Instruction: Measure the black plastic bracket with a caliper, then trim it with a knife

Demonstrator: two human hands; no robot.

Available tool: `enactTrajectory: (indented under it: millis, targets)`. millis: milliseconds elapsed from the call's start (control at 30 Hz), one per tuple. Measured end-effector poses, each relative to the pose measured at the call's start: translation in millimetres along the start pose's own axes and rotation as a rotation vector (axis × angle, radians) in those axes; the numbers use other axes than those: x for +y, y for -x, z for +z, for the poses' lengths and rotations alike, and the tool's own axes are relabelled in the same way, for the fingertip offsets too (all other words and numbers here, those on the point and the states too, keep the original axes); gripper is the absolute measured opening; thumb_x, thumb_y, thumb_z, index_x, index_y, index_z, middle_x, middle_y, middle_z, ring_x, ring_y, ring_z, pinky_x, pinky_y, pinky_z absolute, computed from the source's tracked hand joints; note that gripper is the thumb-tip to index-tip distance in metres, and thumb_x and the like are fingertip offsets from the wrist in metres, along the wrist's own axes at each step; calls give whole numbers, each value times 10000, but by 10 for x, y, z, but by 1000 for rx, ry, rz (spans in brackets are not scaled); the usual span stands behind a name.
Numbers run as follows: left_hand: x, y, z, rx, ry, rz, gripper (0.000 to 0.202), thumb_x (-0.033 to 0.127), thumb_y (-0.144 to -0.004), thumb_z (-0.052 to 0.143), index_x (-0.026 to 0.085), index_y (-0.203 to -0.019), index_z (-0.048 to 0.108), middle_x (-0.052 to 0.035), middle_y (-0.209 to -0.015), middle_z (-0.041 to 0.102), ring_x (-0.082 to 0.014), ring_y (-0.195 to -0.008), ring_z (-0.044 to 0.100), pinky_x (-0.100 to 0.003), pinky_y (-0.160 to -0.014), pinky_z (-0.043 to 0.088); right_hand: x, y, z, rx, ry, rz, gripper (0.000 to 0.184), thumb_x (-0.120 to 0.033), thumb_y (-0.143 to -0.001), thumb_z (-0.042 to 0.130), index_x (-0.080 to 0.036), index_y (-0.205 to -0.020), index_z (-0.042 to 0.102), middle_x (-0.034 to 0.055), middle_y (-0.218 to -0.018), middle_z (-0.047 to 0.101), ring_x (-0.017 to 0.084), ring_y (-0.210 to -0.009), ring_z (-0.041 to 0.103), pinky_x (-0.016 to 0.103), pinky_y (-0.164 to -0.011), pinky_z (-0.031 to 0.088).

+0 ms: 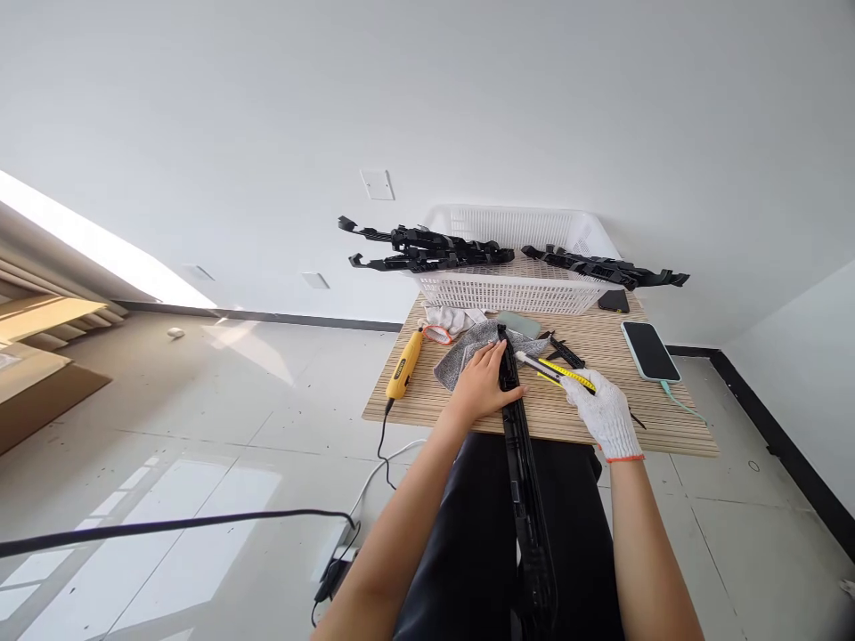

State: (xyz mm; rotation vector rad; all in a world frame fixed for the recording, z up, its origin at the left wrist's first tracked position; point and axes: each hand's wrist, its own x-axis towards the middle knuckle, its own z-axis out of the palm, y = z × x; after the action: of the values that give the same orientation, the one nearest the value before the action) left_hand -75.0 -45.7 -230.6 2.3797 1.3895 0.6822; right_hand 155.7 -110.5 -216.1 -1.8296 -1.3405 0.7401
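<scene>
A long black plastic part (525,481) runs from my lap up onto the small wooden table (668,427). My bare left hand (484,383) lies on its upper end, fingers closed round it, resting over a grey cloth (460,352). My right hand (605,411) wears a white knitted glove and grips a yellow utility knife (557,372), whose blade end points left toward the black part.
A white plastic basket (521,289) at the table's back holds several black parts (427,249) that stick out both sides. A yellow corded tool (405,365), a white glove (449,317), a phone (649,350) and a caliper (566,352) lie on the table. Cables (200,525) cross the floor at left.
</scene>
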Motion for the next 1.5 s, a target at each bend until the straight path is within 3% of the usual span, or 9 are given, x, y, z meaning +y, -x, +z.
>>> enactTrajectory:
  millis: [200, 367, 467, 633, 700, 800, 1133, 1500]
  targets:
    - [7, 3, -26, -2, 25, -12, 951, 607, -809, 665, 134, -1545, 294, -166, -1514, 469, -334, -1456, 353, -476, -1173, 331, -12, -2, -4, 13, 23, 18, 423, -615, -836, 616, -246, -1008, 731, 19, -709, 724, 174, -585, 603, 273, -554, 429]
    - [7, 31, -40, 5, 40, -3, 809, 584, -836, 655, 215, -1506, 389, -117, -1497, 502, -309, -1463, 353, -470, -1183, 328, -18, 0, 4, 29, 3, 50, 424, -603, -823, 627, -231, -997, 735, 26, -690, 718, 180, -593, 615, 270, -539, 423]
    - [7, 37, -39, 29, 65, -16, 761, 560, -827, 680, 190, -1444, 432, -130, -1451, 540, -312, -1442, 386, -470, -1172, 350, -24, 8, 3, -1, -19, 50, 441, -598, -812, 635, -217, -1009, 734, 34, -692, 715, 189, -615, 626, 271, -542, 425]
    - [-10, 44, -46, 70, 147, -73, 469, 503, -814, 710, 185, -1113, 538, -143, -1291, 636, -316, -1261, 570, -462, -1026, 486, -33, 15, -6, 35, 19, 37, 459, -621, -817, 624, -226, -1022, 733, 38, -725, 722, 199, -643, 635, 280, -568, 437]
    - [-20, 46, -53, 66, 158, -54, 342, 491, -820, 711, 208, -935, 558, -132, -1309, 638, -314, -1328, 525, -462, -1065, 462, -24, 16, -10, 17, -2, 45, 446, -609, -808, 642, -231, -1026, 733, 28, -709, 715, 180, -591, 605, 274, -544, 427]
    - [-34, 43, -56, 53, 169, -37, 320, 478, -814, 729, 217, -786, 546, -128, -1366, 619, -300, -1405, 454, -463, -1121, 421, -3, 20, -14, 33, -95, 55, 481, -607, -797, 648, -202, -1045, 728, 31, -679, 697, 163, -540, 565, 266, -499, 398]
    - [-60, 23, -50, 33, 228, -60, 345, 460, -773, 784, 225, -720, 537, -119, -1359, 634, -279, -1364, 512, -439, -1076, 470, 5, 29, 2, 1, -100, 40, 502, -608, -769, 665, -184, -1027, 739, 49, -672, 703, 171, -550, 585, 266, -501, 409]
    - [-71, 31, -20, 39, 229, -56, 329, 465, -772, 783, 214, -737, 573, -130, -1349, 638, -293, -1353, 520, -442, -1087, 455, 9, 59, -1, 55, -78, 41, 539, -636, -764, 652, -181, -1034, 752, 51, -659, 704, 179, -563, 604, 274, -517, 421]
